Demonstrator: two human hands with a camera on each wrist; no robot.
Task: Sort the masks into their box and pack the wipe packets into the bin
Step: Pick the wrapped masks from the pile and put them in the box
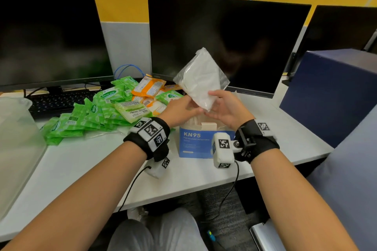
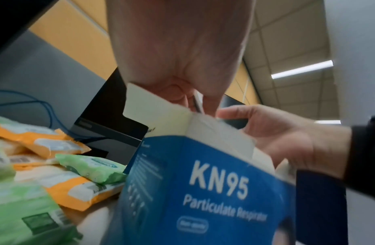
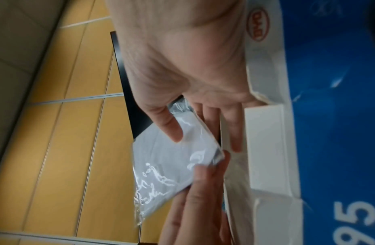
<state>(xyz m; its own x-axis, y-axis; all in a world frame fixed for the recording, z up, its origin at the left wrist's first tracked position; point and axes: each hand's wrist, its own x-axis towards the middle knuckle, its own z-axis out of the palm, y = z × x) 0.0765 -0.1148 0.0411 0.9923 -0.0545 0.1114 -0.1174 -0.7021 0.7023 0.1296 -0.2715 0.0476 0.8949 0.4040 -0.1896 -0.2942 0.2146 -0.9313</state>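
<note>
A white mask in a clear plastic sleeve (image 1: 201, 79) stands tilted above the open blue KN95 box (image 1: 194, 144) at the middle of the desk. My right hand (image 1: 212, 104) pinches its lower edge, thumb in front and fingers behind. My left hand (image 1: 195, 108) pinches the bottom corner from the left. In the right wrist view the thumb (image 3: 169, 126) presses on the sleeve (image 3: 165, 165) over the box flaps (image 3: 264, 145). A heap of green and orange wipe packets (image 1: 106, 112) lies left of the box. A clear plastic bin (image 1: 18, 138) stands at the far left.
Dark monitors (image 1: 224, 43) line the back of the white desk (image 1: 91, 165), with a black keyboard (image 1: 55, 104) behind the packets. A tall dark blue cabinet (image 1: 330, 96) stands at the right. Wrist camera cables hang over the front edge.
</note>
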